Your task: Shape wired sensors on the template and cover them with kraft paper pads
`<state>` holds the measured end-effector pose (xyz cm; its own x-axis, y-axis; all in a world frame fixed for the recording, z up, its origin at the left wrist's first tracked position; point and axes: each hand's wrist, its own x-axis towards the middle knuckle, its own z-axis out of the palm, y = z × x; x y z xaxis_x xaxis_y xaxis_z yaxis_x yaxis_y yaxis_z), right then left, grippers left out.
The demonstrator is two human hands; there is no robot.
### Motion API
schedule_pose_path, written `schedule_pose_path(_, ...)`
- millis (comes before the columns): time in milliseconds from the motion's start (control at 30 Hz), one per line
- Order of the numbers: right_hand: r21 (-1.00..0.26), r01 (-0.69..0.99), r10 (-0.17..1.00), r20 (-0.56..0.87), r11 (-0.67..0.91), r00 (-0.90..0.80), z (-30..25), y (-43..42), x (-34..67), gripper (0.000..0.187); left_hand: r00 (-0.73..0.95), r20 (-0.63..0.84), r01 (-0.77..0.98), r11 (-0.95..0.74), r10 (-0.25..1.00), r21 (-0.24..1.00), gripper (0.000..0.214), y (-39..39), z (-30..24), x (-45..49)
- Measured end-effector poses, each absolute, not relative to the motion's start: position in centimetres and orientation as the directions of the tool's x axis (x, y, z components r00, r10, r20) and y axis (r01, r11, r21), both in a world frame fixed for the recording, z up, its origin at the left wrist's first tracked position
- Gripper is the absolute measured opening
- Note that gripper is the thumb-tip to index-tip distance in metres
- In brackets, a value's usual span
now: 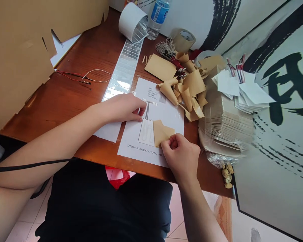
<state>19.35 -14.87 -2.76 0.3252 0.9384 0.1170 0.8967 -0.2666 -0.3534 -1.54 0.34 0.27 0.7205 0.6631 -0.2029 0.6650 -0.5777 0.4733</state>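
Note:
My right hand pinches a small piece of brown kraft paper by its lower right corner. The piece lies partly over an outlined rectangle on a printed white sheet. Over the sheet's left side is my left hand, its thumb and bent fingers drawn close together near the printed drawing. Whatever lies between those fingertips, if anything, I cannot make out. A strip of silvery labels runs back from beside my left hand to its roll.
Behind the sheet are curled kraft scraps, a flat kraft stack, bundled wires, a tape roll and a water bottle. Bagged cardboard pieces and white cards stand right; loose wires lie left.

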Motion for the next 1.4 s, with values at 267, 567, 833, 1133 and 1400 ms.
schedule_pose_path(267, -0.412, 0.828, 0.864, 0.161, -0.38, 0.477, -3.2, -16.8, 21.0, 0.016, 0.7, -0.231, 0.687, -0.548, 0.676, 0.478, 0.014, 0.6, 0.3, -1.4)
schedule_pose_path(567, -0.419, 0.792, 0.778, 0.259, -0.443, 0.572, -3.8, -18.2, 23.3, 0.014, 0.682, -0.241, 0.695, -0.508, 0.691, 0.509, 0.018, 0.6, 0.3, -1.5)
schedule_pose_path(833, -0.43, 0.776, 0.607, 0.484, -0.462, 0.63, -4.9, -21.7, 25.2, 0.013, 0.69, -0.235, 0.696, -0.537, 0.685, 0.477, 0.015, 0.4, 0.5, -1.4)
schedule_pose_path(1133, -0.565, 0.755, 0.618, 0.474, -0.334, 0.628, -1.3, -22.9, 26.3, 0.012, 0.696, -0.229, 0.686, -0.535, 0.681, 0.493, 0.014, 0.2, 0.7, -1.7)
schedule_pose_path(1400, -0.507, 0.857, 0.775, 0.504, -0.093, 0.382, 5.7, -10.1, 25.2, 0.012, 0.705, -0.199, 0.68, -0.568, 0.681, 0.464, 0.016, 0.2, 0.7, -1.7)
